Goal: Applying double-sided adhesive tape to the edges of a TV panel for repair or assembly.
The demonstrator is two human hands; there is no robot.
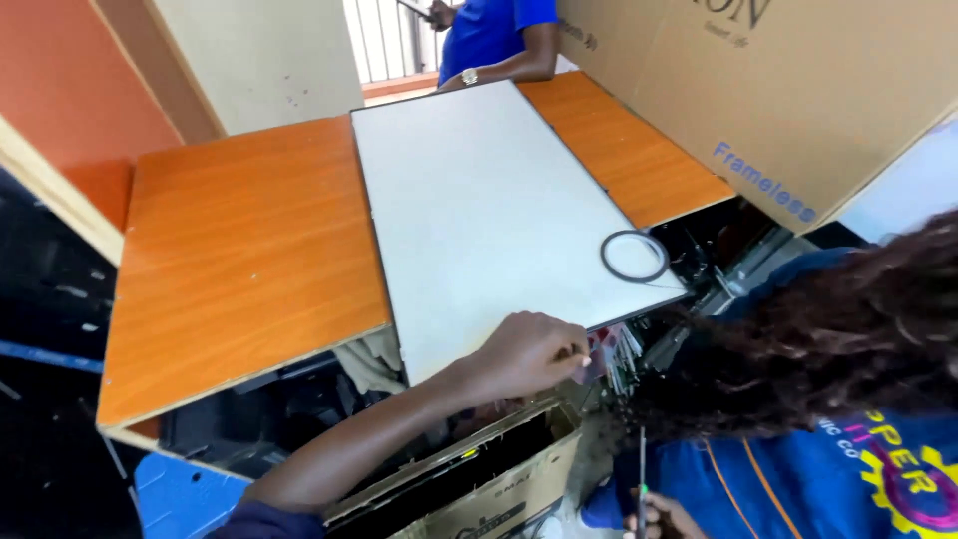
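So my left hand (pixel 524 351) is pinched closed on the near edge of the white panel (pixel 489 210), which overhangs the orange tabletop (pixel 239 260), tape ring (pixel 635 256) parked on its right corner, right hand unseen.

Orange wooden table (pixel 239 260) beneath, black tape ring (pixel 635 257) near the far corner, big cardboard box (pixel 798 90) leaning at right, open carton (pixel 499 479) below, co-worker in blue shirt (pixel 489 35) beyond the table
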